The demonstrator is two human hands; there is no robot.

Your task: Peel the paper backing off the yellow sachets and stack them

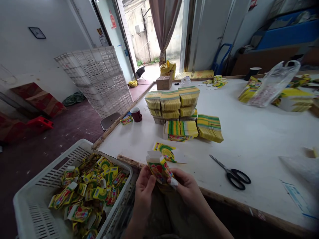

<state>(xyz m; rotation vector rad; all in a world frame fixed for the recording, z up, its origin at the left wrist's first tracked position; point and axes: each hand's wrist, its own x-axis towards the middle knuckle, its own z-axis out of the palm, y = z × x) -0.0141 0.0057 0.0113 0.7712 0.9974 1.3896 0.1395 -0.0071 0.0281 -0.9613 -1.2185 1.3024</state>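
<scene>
Between my two hands, just off the table's near edge, is a small printed carton [159, 169] in yellow, green and red, its pale flaps standing up. My left hand [144, 187] grips its left side, thumb across the front. On the other side my right hand [185, 186] pinches the carton's right edge; something white wraps one fingertip. Just beyond lies a flat carton blank [165, 152] on the white table [249, 139]. Behind that are stacked bundles of flat cartons [170, 103], with more bundles [180, 129] in front of them.
At my left stands a white plastic basket [27, 196] holding many small cartons. Black-handled scissors [235, 177] lie to the right. A dark red mug [136, 114] is near the left edge. Farther back are a brown box [163, 83] and a clear plastic bag [271, 86]. White crates [99, 79] are stacked on the floor.
</scene>
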